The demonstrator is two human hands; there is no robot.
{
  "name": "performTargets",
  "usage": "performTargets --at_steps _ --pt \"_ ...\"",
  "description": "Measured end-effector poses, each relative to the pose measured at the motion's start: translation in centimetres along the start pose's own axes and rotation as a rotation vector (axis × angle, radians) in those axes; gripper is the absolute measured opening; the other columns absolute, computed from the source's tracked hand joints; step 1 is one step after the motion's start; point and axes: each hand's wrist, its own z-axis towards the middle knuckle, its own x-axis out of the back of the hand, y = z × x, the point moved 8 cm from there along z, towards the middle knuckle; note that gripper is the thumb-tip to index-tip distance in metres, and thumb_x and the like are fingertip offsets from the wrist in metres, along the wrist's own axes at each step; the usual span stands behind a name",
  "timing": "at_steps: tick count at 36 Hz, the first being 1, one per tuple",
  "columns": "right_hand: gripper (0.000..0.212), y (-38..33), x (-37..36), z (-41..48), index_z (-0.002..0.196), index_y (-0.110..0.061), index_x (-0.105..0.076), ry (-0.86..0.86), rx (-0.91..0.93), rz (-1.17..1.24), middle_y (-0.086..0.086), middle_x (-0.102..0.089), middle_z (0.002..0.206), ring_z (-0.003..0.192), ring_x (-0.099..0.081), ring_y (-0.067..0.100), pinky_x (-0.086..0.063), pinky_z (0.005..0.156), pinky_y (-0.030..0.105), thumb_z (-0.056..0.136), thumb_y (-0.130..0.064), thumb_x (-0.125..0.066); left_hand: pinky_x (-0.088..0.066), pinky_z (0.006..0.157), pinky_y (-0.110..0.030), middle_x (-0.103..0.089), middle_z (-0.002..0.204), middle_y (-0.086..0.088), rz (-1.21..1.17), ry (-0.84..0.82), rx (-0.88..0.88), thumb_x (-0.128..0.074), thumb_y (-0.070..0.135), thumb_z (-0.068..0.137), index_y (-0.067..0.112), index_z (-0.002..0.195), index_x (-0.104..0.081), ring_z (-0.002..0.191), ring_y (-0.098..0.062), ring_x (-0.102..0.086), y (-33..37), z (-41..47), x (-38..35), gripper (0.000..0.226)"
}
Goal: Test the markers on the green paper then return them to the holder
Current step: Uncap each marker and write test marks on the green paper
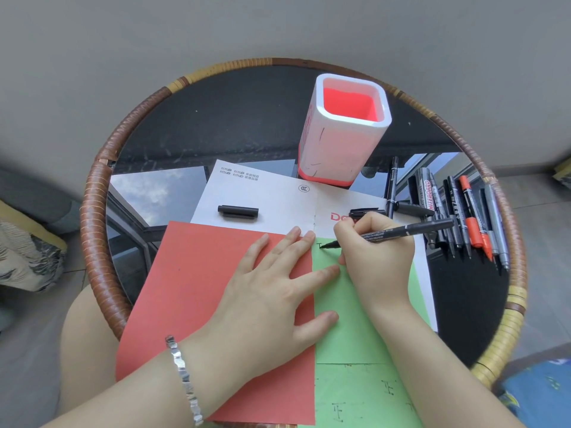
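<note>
Nearest edge: green paper (349,335) lies on the table, its left side under a red paper (191,288). Small black pen marks show on its near part.

Left wrist carries a silver bracelet (185,378). Left hand (272,291) lies flat, palm down, fingers straight and spread. The palm is on the red paper, while the thumb and forefinger tips reach onto the green paper. It grips nothing.

Right hand (370,251) pinches a black marker (401,231) in a writing hold, fingers curled round the barrel. The barrel slants away to the right. The tip touches the green paper near its far edge, beside a short black stroke.

Beyond the hands, a white printed sheet (272,196) lies under both coloured papers. A black cap (238,211) rests on it to the left. A second cap (364,212) sits just behind the right hand.

Right of the sheet, a row of loose markers (454,211) lies on the glass, mostly black or grey, one orange.

Farthest: the holder (333,149), white outside and red inside, stands upright with no markers visible in it. A woven table rim (92,242) rings everything.
</note>
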Motion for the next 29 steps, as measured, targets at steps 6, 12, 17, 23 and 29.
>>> performTargets --at_steps 6,12,17,23,29 --pt "0.027 -0.16 0.08 -0.06 0.046 -0.001 -0.040 0.016 0.003 -0.007 0.023 -0.049 0.045 0.042 -0.044 0.012 -0.041 0.055 0.022 0.065 -0.014 -0.054 -0.017 0.104 -0.041 -0.047 0.140 -0.005 -0.007 0.002 0.001 -0.043 0.060 0.074 0.041 0.117 -0.058 0.133 -0.019 -0.036 -0.01 0.09 -0.01 0.050" --pt "0.032 -0.33 -0.06 -0.05 0.045 -0.001 -0.042 -0.017 0.012 0.003 0.013 -0.047 0.042 0.040 -0.045 0.003 -0.041 0.056 0.019 0.073 0.000 -0.059 -0.018 0.104 -0.041 -0.047 0.140 -0.005 -0.005 0.004 0.001 -0.043 0.060 0.073 0.041 0.118 -0.058 0.133 -0.019 -0.036 -0.04 0.06 0.01 0.050" --pt "0.033 -0.05 -0.34 -0.04 0.041 -0.013 -0.041 -0.026 0.007 0.034 -0.001 -0.047 0.038 0.040 -0.046 0.003 -0.041 0.056 0.021 0.069 -0.009 -0.058 -0.017 0.105 -0.041 -0.048 0.139 -0.006 -0.002 0.012 -0.003 -0.043 0.059 0.073 0.040 0.117 -0.057 0.133 -0.019 -0.037 0.00 0.05 0.07 0.050" --pt "0.029 -0.20 -0.12 -0.09 0.041 -0.010 -0.041 -0.016 -0.003 0.029 0.009 -0.046 0.039 0.040 -0.042 0.006 -0.042 0.054 0.021 0.065 -0.011 -0.056 -0.017 0.105 -0.041 -0.047 0.140 -0.005 -0.002 0.006 -0.001 -0.042 0.060 0.074 0.041 0.118 -0.057 0.133 -0.019 -0.036 0.00 0.06 -0.01 0.050" --pt "0.028 -0.21 -0.22 -0.07 0.041 -0.010 -0.039 -0.027 -0.005 0.033 0.011 -0.045 0.040 0.040 -0.039 0.006 -0.039 0.053 0.019 0.064 -0.014 -0.055 -0.018 0.105 -0.041 -0.048 0.139 -0.005 -0.006 0.013 -0.001 -0.043 0.060 0.073 0.041 0.118 -0.056 0.133 -0.019 -0.037 0.02 0.06 0.05 0.050"
